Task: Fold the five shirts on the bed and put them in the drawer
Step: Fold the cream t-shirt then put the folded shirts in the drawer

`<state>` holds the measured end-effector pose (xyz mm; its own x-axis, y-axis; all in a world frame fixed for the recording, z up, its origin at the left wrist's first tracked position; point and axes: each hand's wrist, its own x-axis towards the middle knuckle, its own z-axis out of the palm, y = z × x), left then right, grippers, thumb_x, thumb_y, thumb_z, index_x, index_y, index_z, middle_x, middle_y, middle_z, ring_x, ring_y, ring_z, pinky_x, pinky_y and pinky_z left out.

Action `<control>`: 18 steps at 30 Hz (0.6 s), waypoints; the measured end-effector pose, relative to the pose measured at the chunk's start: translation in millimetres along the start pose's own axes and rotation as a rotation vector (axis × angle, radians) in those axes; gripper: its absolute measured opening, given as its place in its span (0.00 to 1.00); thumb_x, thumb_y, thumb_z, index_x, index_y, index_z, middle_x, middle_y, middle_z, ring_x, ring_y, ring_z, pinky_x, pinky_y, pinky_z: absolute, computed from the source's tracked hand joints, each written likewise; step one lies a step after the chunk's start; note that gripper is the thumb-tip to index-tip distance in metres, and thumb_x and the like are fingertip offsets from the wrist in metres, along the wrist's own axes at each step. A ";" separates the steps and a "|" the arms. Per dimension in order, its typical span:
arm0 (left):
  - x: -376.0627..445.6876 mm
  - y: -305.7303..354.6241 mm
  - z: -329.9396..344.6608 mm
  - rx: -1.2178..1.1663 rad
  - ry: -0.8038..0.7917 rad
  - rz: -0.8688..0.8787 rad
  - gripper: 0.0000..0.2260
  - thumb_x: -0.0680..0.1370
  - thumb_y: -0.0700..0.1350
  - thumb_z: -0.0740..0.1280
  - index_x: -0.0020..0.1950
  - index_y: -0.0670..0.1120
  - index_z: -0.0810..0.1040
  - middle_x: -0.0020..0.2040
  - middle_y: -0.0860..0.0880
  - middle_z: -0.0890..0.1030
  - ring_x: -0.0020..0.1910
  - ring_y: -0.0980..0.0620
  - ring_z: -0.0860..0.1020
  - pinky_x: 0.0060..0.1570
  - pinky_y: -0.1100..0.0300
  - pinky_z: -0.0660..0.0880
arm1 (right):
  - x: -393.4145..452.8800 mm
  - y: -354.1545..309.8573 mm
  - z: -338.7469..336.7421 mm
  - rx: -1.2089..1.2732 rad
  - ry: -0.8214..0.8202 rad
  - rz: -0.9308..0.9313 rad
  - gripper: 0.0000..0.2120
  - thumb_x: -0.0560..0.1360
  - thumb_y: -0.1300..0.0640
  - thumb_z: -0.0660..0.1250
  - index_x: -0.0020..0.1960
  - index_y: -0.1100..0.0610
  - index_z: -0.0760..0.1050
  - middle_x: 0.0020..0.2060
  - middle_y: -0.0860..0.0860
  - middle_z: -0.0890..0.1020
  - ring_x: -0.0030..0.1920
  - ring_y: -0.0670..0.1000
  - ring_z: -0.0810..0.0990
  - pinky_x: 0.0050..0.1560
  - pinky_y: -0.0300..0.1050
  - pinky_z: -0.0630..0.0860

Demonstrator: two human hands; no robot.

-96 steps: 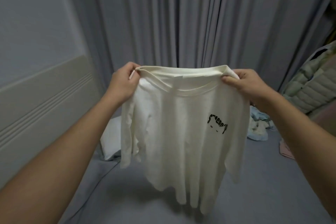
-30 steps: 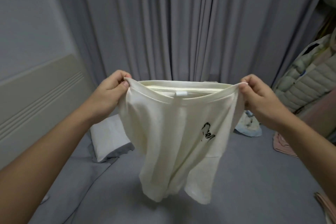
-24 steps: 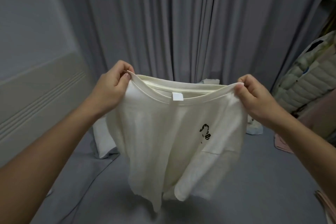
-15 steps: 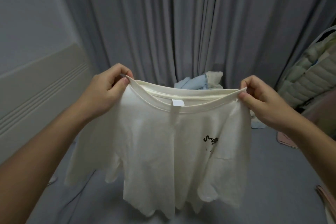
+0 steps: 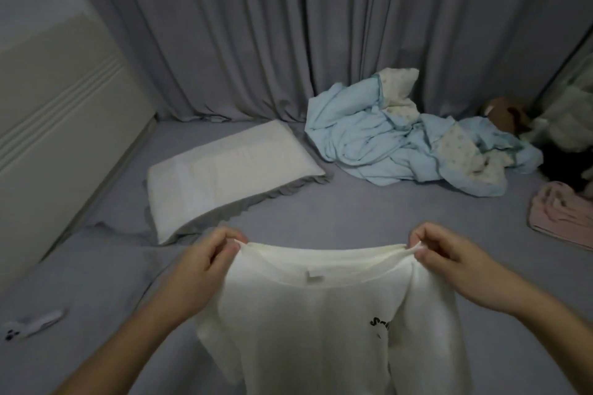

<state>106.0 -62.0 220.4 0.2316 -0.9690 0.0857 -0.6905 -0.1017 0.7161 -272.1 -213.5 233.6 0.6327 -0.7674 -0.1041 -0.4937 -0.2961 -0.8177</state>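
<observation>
Change: since the earlier frames the white T-shirt (image 5: pixel 321 330) has come down from chest height in front of the curtain (image 5: pixel 288 26) to low over the near part of the bed (image 5: pixel 353 215); view now tilted down.
Left hand (image 5: pixel 205 269): fingers pinched on the collar at the shirt's left shoulder.
Right hand (image 5: pixel 455 263): pinched on the collar at the right shoulder; hands well apart, neckline stretched between them.
Shirt position: hangs below both hands, collar tag facing the camera, black print near the right side; lower hem out of frame, so contact with the bed cannot be told.
Progress: early. No fold made in this shirt; judged to be about to be laid flat.
Remaining: a pink garment (image 5: pixel 561 215) lies at the bed's right edge, possibly another shirt. Drawer not in view.
Other: pillow (image 5: pixel 231 170) and blue blanket (image 5: pixel 401 144) at the far side.
</observation>
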 end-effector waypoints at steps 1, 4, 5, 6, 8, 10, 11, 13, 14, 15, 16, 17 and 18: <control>14.2 -22.8 23.9 0.008 -0.013 -0.036 0.10 0.82 0.46 0.61 0.48 0.60 0.77 0.45 0.60 0.81 0.46 0.59 0.79 0.43 0.71 0.72 | 19.1 26.4 10.2 -0.051 0.004 0.034 0.08 0.81 0.58 0.63 0.46 0.46 0.74 0.37 0.49 0.78 0.36 0.43 0.73 0.37 0.40 0.71; 78.7 -92.1 105.4 0.065 -0.007 -0.148 0.10 0.82 0.47 0.59 0.46 0.60 0.75 0.43 0.59 0.80 0.43 0.60 0.78 0.40 0.71 0.70 | 94.5 109.7 38.0 -0.185 0.020 0.142 0.09 0.80 0.56 0.63 0.44 0.43 0.72 0.37 0.46 0.80 0.38 0.47 0.77 0.42 0.44 0.75; 104.9 -112.5 133.9 0.077 -0.002 -0.186 0.10 0.82 0.46 0.59 0.46 0.58 0.75 0.42 0.58 0.80 0.42 0.59 0.78 0.40 0.70 0.69 | 123.3 138.0 46.5 -0.215 0.038 0.191 0.11 0.80 0.57 0.63 0.42 0.43 0.72 0.37 0.46 0.80 0.39 0.49 0.78 0.43 0.46 0.75; 133.2 -130.4 161.3 0.084 0.009 -0.220 0.10 0.83 0.45 0.58 0.46 0.57 0.75 0.42 0.57 0.79 0.43 0.54 0.78 0.40 0.67 0.69 | 152.5 164.5 55.4 -0.225 0.078 0.249 0.11 0.80 0.58 0.62 0.41 0.44 0.71 0.38 0.47 0.80 0.40 0.51 0.78 0.42 0.46 0.74; 185.7 -156.5 213.7 0.080 0.055 -0.290 0.07 0.83 0.44 0.58 0.49 0.50 0.74 0.44 0.50 0.79 0.47 0.46 0.78 0.44 0.57 0.71 | 204.7 214.4 76.5 -0.120 0.241 0.392 0.11 0.80 0.61 0.60 0.42 0.49 0.73 0.39 0.54 0.81 0.38 0.54 0.79 0.37 0.46 0.75; 224.1 -175.6 261.9 0.074 0.142 -0.359 0.07 0.83 0.44 0.57 0.55 0.50 0.74 0.52 0.46 0.79 0.56 0.42 0.77 0.59 0.50 0.70 | 242.0 256.3 107.1 0.092 0.462 0.497 0.09 0.80 0.63 0.58 0.50 0.55 0.76 0.46 0.61 0.82 0.42 0.58 0.82 0.44 0.52 0.81; 232.8 -185.3 286.2 0.091 0.196 -0.378 0.09 0.82 0.44 0.59 0.61 0.50 0.74 0.60 0.46 0.78 0.63 0.43 0.74 0.66 0.47 0.66 | 252.6 274.2 127.5 0.120 0.539 0.517 0.11 0.79 0.64 0.58 0.58 0.56 0.75 0.55 0.62 0.80 0.51 0.60 0.82 0.55 0.52 0.79; 224.4 -205.0 336.2 0.152 0.277 -0.317 0.21 0.81 0.45 0.63 0.74 0.50 0.66 0.76 0.45 0.65 0.75 0.44 0.63 0.72 0.45 0.58 | 255.0 307.5 180.0 0.032 0.541 0.503 0.23 0.79 0.65 0.60 0.73 0.55 0.66 0.70 0.59 0.70 0.69 0.57 0.70 0.68 0.48 0.65; 203.1 -214.0 360.7 0.173 0.256 -0.248 0.25 0.81 0.46 0.63 0.77 0.49 0.62 0.79 0.43 0.59 0.77 0.44 0.58 0.74 0.46 0.55 | 242.3 321.1 210.6 -0.033 0.477 0.480 0.27 0.79 0.64 0.61 0.76 0.56 0.61 0.74 0.57 0.64 0.74 0.56 0.63 0.71 0.47 0.60; 173.0 -223.2 384.6 0.203 0.192 -0.173 0.27 0.82 0.48 0.63 0.79 0.47 0.59 0.80 0.42 0.55 0.79 0.44 0.55 0.74 0.47 0.53 | 222.8 332.4 242.3 -0.127 0.395 0.454 0.30 0.79 0.62 0.61 0.78 0.56 0.56 0.77 0.56 0.59 0.77 0.54 0.58 0.74 0.48 0.55; 135.3 -233.2 405.5 0.243 0.102 -0.112 0.27 0.82 0.50 0.60 0.80 0.47 0.57 0.81 0.42 0.52 0.80 0.44 0.52 0.75 0.48 0.51 | 196.9 340.6 273.5 -0.237 0.314 0.420 0.32 0.79 0.60 0.61 0.79 0.56 0.53 0.79 0.55 0.56 0.78 0.54 0.54 0.76 0.49 0.51; 93.2 -242.3 422.7 0.286 0.007 -0.072 0.27 0.83 0.51 0.57 0.80 0.47 0.57 0.81 0.43 0.51 0.80 0.44 0.51 0.75 0.46 0.51 | 166.3 349.0 302.3 -0.349 0.248 0.389 0.32 0.78 0.59 0.62 0.80 0.56 0.54 0.79 0.56 0.55 0.79 0.55 0.53 0.77 0.52 0.49; 50.2 -249.8 434.7 0.319 -0.076 -0.055 0.26 0.82 0.52 0.55 0.80 0.48 0.59 0.81 0.43 0.53 0.80 0.43 0.53 0.75 0.44 0.53 | 133.2 353.5 327.9 -0.443 0.213 0.368 0.32 0.77 0.58 0.63 0.79 0.57 0.57 0.79 0.57 0.57 0.79 0.58 0.55 0.77 0.56 0.50</control>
<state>-7.7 -183.0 -255.3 0.2311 -0.9729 -0.0080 -0.8609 -0.2083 0.4642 -166.7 -233.8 -254.9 0.2632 -0.9474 -0.1822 -0.8869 -0.1634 -0.4321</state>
